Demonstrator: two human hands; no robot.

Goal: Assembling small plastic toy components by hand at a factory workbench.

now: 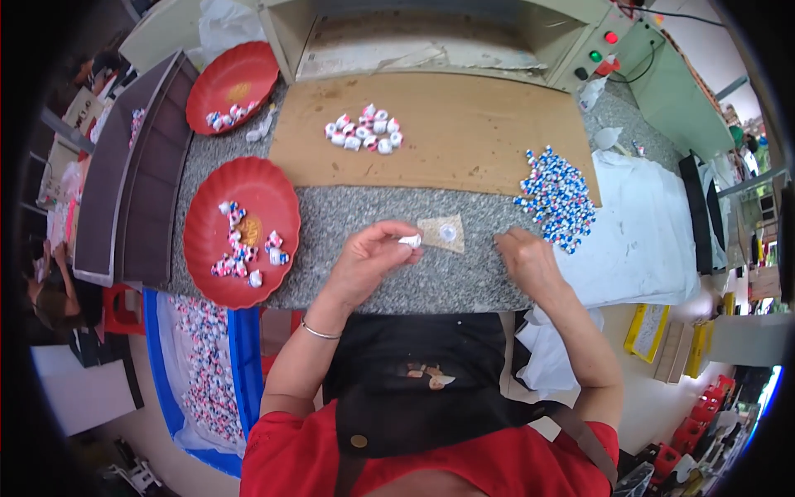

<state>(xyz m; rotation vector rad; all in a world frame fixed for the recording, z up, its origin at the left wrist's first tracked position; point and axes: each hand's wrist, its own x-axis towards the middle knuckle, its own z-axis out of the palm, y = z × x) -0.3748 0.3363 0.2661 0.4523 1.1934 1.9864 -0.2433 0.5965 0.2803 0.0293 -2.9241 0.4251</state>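
Left hand [374, 258] pinches a white piece [410, 241] beside a tan pad [431, 234]; right hand [530, 262] is curled, its grip unclear.

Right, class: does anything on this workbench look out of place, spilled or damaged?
Nothing looks badly wrong. The pile of small blue-and-white pieces straggles past the near edge of the cardboard sheet onto the grey speckled counter, so it looks slightly spilled, though that may be intended. The cardboard also looks spotted and stained.
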